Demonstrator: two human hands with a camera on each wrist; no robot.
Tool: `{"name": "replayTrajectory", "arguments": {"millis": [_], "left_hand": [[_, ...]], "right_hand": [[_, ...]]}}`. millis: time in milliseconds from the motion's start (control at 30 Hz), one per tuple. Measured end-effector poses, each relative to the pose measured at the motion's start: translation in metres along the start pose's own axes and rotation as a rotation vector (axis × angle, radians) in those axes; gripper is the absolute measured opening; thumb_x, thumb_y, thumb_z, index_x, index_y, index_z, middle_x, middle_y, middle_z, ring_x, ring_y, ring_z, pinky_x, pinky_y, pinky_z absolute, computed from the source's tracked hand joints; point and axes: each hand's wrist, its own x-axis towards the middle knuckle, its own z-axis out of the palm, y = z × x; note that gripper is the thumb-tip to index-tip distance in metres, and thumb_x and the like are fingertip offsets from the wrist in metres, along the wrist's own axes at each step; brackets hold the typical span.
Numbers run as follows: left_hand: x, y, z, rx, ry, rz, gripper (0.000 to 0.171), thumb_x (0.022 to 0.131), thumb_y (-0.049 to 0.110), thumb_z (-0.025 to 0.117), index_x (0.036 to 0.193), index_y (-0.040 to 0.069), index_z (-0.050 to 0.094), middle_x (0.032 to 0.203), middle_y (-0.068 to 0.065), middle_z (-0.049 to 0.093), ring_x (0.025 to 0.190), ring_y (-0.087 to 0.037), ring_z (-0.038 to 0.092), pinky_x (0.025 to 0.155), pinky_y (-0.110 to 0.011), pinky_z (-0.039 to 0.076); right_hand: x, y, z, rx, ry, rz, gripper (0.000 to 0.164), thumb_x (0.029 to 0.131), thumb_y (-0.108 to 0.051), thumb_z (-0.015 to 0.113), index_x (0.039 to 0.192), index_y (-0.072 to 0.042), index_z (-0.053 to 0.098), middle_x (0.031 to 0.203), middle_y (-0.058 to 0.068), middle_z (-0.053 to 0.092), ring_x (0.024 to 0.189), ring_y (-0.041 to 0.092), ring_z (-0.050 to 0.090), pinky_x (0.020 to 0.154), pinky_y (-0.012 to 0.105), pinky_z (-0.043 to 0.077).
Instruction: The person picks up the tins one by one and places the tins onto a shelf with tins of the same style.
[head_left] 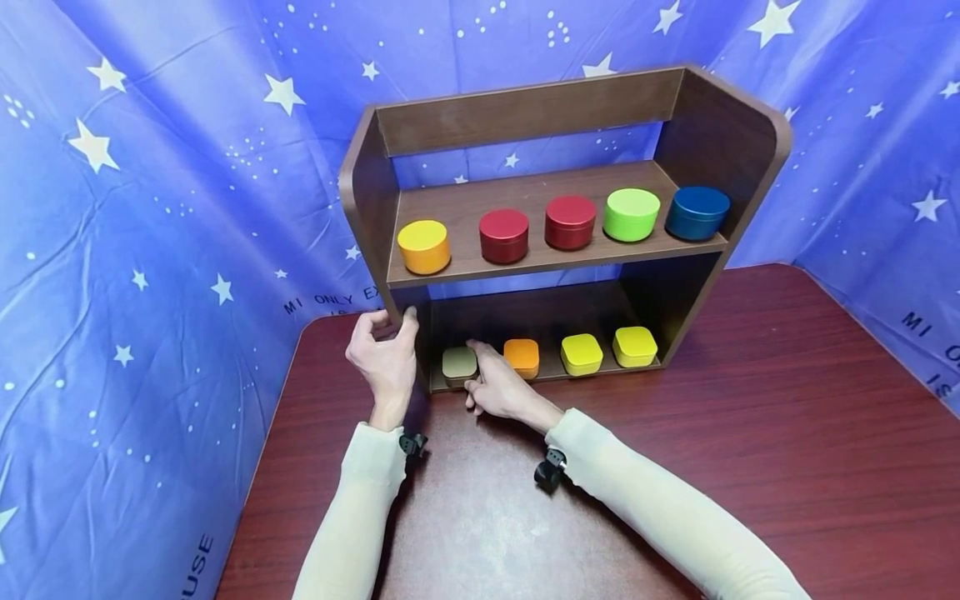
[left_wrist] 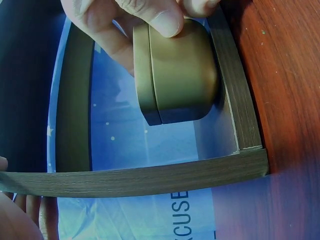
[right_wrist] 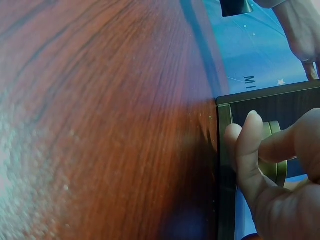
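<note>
My right hand (head_left: 498, 385) reaches onto the lower shelf and holds an olive-gold square tin (head_left: 459, 363) by its sides. In the left wrist view the thumb and fingers press on this gold tin (left_wrist: 182, 75), which stands just inside the side panel. My left hand (head_left: 386, 354) grips the left side panel of the brown wooden shelf unit (head_left: 362, 187), thumb on the inner face and fingers outside. The right wrist view shows my right hand (right_wrist: 280, 180) around the tin, partly covering it.
An orange square tin (head_left: 521, 358) and two yellow ones (head_left: 581, 355) stand along the lower shelf. Above them is a row of round tins: yellow (head_left: 424, 247), two red (head_left: 504, 236), green (head_left: 632, 215) and blue (head_left: 697, 213). The unit stands on a reddish table (head_left: 765, 400) before a starry blue curtain (head_left: 187, 167).
</note>
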Motion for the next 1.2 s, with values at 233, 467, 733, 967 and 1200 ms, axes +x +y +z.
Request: {"name": "replayTrajectory", "arguments": {"millis": [233, 467, 733, 967, 1200], "left_hand": [[-0.001, 0.002, 0.005, 0.030, 0.012, -0.003, 0.018, 0.073, 0.010, 0.086, 0.079, 0.003, 0.070, 0.077, -0.014, 0.073, 0.063, -0.001, 0.063, 0.062, -0.016, 0.053], [-0.005, 0.026, 0.007, 0.035, 0.014, 0.013, 0.017, 0.073, 0.001, 0.083, 0.078, -0.006, 0.067, 0.075, -0.023, 0.070, 0.062, -0.001, 0.061, 0.063, -0.033, 0.057], [-0.008, 0.037, 0.007, 0.021, 0.012, -0.006, 0.017, 0.073, 0.002, 0.082, 0.078, -0.006, 0.067, 0.075, -0.021, 0.070, 0.062, -0.002, 0.062, 0.062, -0.022, 0.055], [-0.008, 0.037, 0.005, 0.011, 0.016, -0.004, 0.017, 0.073, 0.000, 0.082, 0.077, -0.006, 0.067, 0.074, -0.022, 0.069, 0.061, 0.000, 0.061, 0.062, -0.019, 0.053], [-0.007, 0.035, -0.001, 0.022, 0.014, -0.014, 0.018, 0.074, 0.000, 0.081, 0.077, -0.008, 0.065, 0.073, -0.024, 0.068, 0.059, -0.004, 0.060, 0.060, -0.012, 0.050]], "right_hand": [[-0.001, 0.000, -0.001, -0.020, 0.027, 0.032, 0.082, 0.090, 0.006, 0.062, 0.159, -0.001, 0.018, 0.151, 0.023, 0.036, 0.058, 0.017, 0.067, 0.051, 0.031, 0.058], [-0.005, -0.004, -0.003, -0.117, 0.075, 0.059, 0.094, 0.085, -0.002, 0.071, 0.160, -0.001, 0.015, 0.153, 0.024, 0.036, 0.049, 0.012, 0.064, 0.047, 0.026, 0.055], [-0.015, -0.010, -0.007, -0.250, 0.159, 0.022, 0.097, 0.085, -0.023, 0.078, 0.159, -0.002, 0.018, 0.150, 0.024, 0.040, 0.051, 0.006, 0.060, 0.080, 0.028, 0.060], [-0.027, -0.014, -0.010, -0.307, 0.241, -0.034, 0.098, 0.082, -0.031, 0.081, 0.157, -0.002, 0.025, 0.149, 0.020, 0.045, 0.096, 0.026, 0.071, 0.110, 0.039, 0.048], [-0.047, -0.012, -0.020, -0.305, 0.300, -0.093, 0.096, 0.080, -0.038, 0.081, 0.155, -0.005, 0.031, 0.145, 0.011, 0.054, 0.133, 0.031, 0.054, 0.112, 0.045, 0.045]]}}
